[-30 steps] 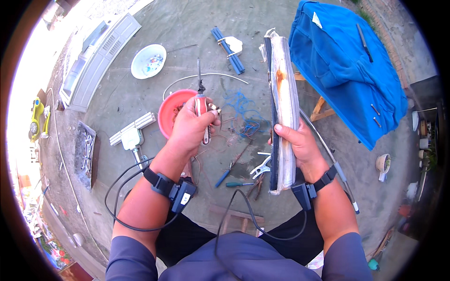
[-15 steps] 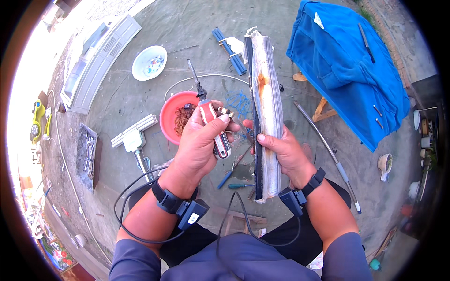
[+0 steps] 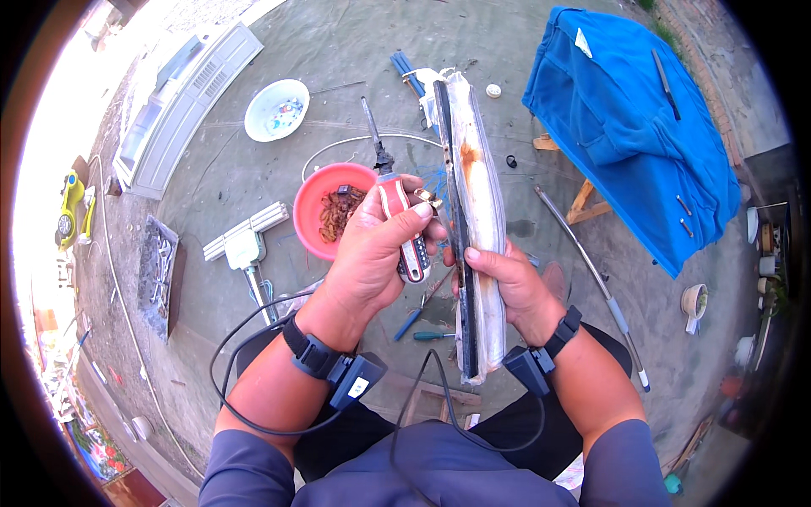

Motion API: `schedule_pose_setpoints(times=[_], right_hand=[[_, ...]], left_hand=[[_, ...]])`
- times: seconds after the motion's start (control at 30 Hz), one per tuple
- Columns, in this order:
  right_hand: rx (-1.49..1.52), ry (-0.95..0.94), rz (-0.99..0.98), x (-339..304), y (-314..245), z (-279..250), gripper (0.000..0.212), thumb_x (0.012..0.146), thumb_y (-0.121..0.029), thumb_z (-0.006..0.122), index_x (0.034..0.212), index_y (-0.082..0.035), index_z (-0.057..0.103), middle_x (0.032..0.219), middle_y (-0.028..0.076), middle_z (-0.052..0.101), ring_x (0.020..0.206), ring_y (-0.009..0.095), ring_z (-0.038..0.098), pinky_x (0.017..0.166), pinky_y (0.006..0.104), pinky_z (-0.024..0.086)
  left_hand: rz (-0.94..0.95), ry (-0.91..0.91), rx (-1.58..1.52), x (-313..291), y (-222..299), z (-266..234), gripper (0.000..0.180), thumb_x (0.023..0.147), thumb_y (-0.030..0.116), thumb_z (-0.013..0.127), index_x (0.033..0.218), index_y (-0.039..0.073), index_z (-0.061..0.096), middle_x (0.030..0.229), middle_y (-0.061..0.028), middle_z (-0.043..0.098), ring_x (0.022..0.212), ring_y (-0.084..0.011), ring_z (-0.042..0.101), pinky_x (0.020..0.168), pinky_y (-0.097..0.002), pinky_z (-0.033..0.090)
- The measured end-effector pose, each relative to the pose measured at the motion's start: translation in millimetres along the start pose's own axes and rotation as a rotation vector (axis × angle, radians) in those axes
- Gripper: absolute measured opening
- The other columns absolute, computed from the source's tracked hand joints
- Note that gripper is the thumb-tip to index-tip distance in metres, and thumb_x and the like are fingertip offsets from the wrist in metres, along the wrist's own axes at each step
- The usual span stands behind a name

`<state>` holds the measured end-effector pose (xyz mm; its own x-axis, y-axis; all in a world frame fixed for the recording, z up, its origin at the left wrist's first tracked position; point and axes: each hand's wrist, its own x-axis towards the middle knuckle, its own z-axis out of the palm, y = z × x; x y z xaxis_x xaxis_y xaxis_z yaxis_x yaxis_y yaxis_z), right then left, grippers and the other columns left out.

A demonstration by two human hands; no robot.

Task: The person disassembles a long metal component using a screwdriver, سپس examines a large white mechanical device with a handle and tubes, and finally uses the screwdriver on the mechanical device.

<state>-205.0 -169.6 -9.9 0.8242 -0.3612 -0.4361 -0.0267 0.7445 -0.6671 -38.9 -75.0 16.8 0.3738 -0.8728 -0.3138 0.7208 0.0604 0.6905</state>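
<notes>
My left hand (image 3: 359,262) is closed round a screwdriver-like tool (image 3: 394,198) with a red, white-trimmed handle, black end and black tape on its shaft, which points up and away. Between that thumb and fingers sits a small brass-coloured metal piece (image 3: 429,199), with a thin grey blade-like strip near it reaching toward the bundle. My right hand (image 3: 515,287) grips a long, thick bundle of pale layers (image 3: 481,194), brown-stained, with a black strip (image 3: 450,169) along its left edge. The bundle stands nearly lengthwise before me. My right fingers behind it are mostly hidden.
Left of the hands is a pink bowl (image 3: 304,224) of brownish pieces; beyond it, a white basin (image 3: 256,118). A blue cloth (image 3: 625,127) covers a wooden-legged stand at right. A metal pole (image 3: 583,249), a blue-handled tool (image 3: 409,324) and a green-handled screwdriver (image 3: 427,335) lie on the ground.
My left hand and its tool have moved right, closer to the bundle. The bundle has come slightly lower and turned, showing more of its black edge. The whole view has shifted a little.
</notes>
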Motion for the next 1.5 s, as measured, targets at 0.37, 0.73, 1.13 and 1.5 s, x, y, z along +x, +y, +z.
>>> schedule_pose_setpoints(times=[0.37, 0.73, 1.13, 1.5], right_hand=[[0.03, -0.018, 0.031, -4.3, 0.4, 3.5, 0.041, 0.084, -0.024, 0.07, 0.116, -0.006, 0.053, 0.094, 0.007, 0.063, 0.073, 0.018, 0.065, 0.065, 0.0304, 0.055], [0.036, 0.035, -0.016, -0.5, 5.4, -1.6, 0.039, 0.085, -0.024, 0.07, 0.115, -0.007, 0.053, 0.093, 0.008, 0.065, 0.072, 0.018, 0.065, 0.065, 0.031, 0.055], [0.06, 0.01, -0.013, -0.7, 4.5, -0.5, 0.037, 0.086, -0.023, 0.069, 0.115, -0.007, 0.053, 0.092, 0.007, 0.065, 0.072, 0.017, 0.065, 0.065, 0.031, 0.055], [0.056, 0.012, -0.024, 0.3, 3.4, -0.3, 0.038, 0.085, -0.024, 0.07, 0.114, -0.006, 0.053, 0.091, 0.008, 0.065, 0.07, 0.018, 0.065, 0.064, 0.031, 0.055]], left_hand=[[0.025, 0.022, -0.008, -0.6, 0.9, -0.2, 0.038, 0.087, 0.002, 0.066, 0.12, 0.008, 0.049, 0.098, -0.0064, 0.059, 0.077, -0.0161, 0.065, 0.064, -0.0285, 0.055], [0.04, 0.017, 0.032, -3.7, -5.1, 4.4, 0.04, 0.089, 0.005, 0.064, 0.124, 0.003, 0.045, 0.095, -0.0063, 0.06, 0.078, -0.015, 0.065, 0.064, -0.0269, 0.052], [0.057, 0.021, 0.008, -6.4, -0.3, 3.1, 0.044, 0.086, 0.002, 0.067, 0.124, 0.004, 0.045, 0.102, -0.0072, 0.056, 0.08, -0.016, 0.064, 0.065, -0.0282, 0.053], [0.023, -0.053, -0.036, -10.2, -1.2, 4.8, 0.043, 0.088, 0.006, 0.066, 0.125, 0.003, 0.043, 0.097, -0.0076, 0.057, 0.077, -0.0172, 0.065, 0.064, -0.0279, 0.052]])
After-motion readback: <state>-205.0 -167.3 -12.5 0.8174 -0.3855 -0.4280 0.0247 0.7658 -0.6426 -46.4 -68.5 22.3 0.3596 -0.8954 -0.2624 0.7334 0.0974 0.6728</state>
